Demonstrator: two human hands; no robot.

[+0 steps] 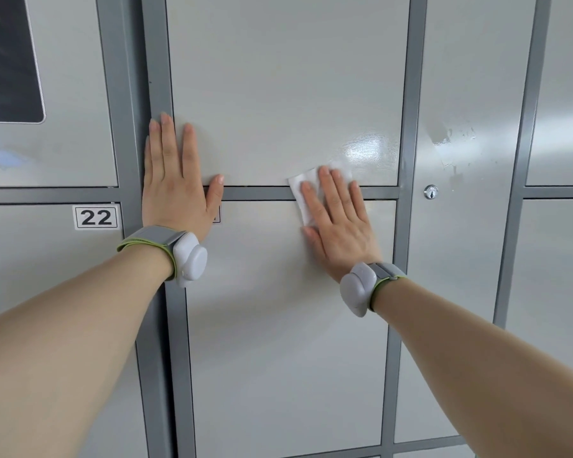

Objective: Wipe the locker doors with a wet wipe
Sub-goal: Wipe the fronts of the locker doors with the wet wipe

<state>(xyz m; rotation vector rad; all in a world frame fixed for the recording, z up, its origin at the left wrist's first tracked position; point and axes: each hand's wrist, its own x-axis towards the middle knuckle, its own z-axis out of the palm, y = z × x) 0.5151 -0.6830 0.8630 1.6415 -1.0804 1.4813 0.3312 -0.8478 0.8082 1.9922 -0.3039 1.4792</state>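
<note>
A white wet wipe (303,190) lies flat against the lockers, across the grey bar between the upper door (285,87) and the lower door (285,325). My right hand (339,223) presses it with straight fingers; most of the wipe is under the palm. My left hand (176,180) rests flat with spread fingers on the lower left corner of the upper door and the grey frame (156,77). A wet sheen (364,150) shows above the wipe.
The door to the left carries a "22" label (95,217). A tall door at the right has a round key lock (430,192) and wet smears. A dark screen (7,57) sits at the upper left. Both wrists wear white sensor bands.
</note>
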